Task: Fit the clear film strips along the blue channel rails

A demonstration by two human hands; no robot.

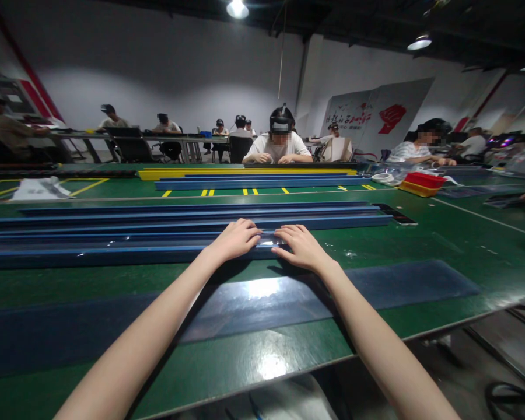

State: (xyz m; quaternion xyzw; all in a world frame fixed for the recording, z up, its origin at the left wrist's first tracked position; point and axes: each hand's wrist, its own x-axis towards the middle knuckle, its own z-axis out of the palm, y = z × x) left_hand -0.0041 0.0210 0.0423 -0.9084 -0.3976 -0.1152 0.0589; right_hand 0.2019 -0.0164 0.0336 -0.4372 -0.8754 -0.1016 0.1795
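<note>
A long blue plastic channel (91, 256) lies across the green table, with shiny clear film (269, 240) showing inside it between my hands. My left hand (237, 239) is bent over this channel, its fingers on the far rim and its thumb on the nearer side. At the channel's right part, my right hand (301, 246) spans it the same way, thumb apart from the fingers. The channel's right end is hidden by that hand. Closer to me, under my forearms, a flat translucent bluish strip (411, 283) lies on the table.
More blue channels (332, 221) lie just behind, with a phone (398, 214) at their right end. Farther back are a yellow channel (166, 174), a white paper (41, 188), and red and yellow bins (422, 182). A co-worker (280, 140) sits opposite. The table edge (289, 373) runs near me.
</note>
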